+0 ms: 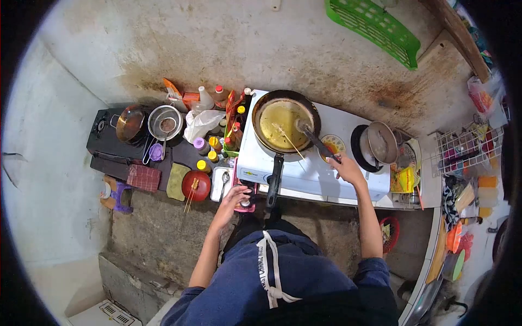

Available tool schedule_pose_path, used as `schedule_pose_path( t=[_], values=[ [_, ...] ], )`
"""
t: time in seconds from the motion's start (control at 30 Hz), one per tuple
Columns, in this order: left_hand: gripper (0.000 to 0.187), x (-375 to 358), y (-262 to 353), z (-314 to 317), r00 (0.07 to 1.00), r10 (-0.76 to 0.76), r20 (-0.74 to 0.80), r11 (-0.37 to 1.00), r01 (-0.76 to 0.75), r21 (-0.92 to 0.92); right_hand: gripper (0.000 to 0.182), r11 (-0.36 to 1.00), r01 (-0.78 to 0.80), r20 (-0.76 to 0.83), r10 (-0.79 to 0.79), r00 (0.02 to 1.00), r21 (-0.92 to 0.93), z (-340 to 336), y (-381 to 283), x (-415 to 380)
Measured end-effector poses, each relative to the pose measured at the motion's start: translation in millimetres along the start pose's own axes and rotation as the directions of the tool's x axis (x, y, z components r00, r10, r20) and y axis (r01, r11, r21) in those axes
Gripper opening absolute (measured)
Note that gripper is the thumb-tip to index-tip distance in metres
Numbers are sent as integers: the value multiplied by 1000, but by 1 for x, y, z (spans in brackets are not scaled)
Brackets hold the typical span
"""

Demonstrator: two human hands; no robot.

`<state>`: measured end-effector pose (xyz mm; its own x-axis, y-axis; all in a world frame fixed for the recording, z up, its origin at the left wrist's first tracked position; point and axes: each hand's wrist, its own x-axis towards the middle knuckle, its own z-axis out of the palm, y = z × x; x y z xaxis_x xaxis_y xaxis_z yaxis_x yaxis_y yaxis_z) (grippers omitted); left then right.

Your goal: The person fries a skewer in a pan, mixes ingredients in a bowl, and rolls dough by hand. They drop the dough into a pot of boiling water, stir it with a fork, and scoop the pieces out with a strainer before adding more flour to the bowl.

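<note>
My right hand is closed round the handle of a dark spatula, whose head rests inside a frying pan on the white stove. Yellowish oil covers the pan's bottom. One skewer leans in the pan with its stick over the near rim. The pan's black handle points toward my body, with no hand on it. My left hand hovers left of that handle, near a pink-edged tray; its fingers are partly spread and hold nothing. Further left, a red plate bears skewers.
White stove top with a small patterned bowl and a grey pan at right. Bottles, a white tray, a strainer and a pot stand at left. A green rack hangs above.
</note>
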<state>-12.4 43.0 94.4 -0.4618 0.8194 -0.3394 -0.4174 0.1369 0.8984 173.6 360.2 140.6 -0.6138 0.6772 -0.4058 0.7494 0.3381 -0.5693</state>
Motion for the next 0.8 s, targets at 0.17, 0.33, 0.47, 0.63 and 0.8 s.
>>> schedule_pose_path(
  t=[0.17,0.33,0.47,0.63,0.8],
  values=[
    [32,-1,-3,3,1000,7,-16,1000,-7,0,39,956,-70,37,62,997,286,-3,-11,-13],
    [33,0,-8,6,1000,-11,-28,1000,11,-7,39,987,-50,-1,51,999,152,-6,-5,-9],
    [37,6,-17,6,1000,-2,-9,999,3,35,48,956,-44,18,40,999,291,-10,-5,-10],
    [55,16,-52,8,993,-91,75,977,74,202,49,997,-7,-66,12,998,77,-7,-5,-7],
    [56,19,-60,18,968,-155,195,951,92,297,48,976,-28,-3,29,1000,215,-11,-8,-6]
  ],
)
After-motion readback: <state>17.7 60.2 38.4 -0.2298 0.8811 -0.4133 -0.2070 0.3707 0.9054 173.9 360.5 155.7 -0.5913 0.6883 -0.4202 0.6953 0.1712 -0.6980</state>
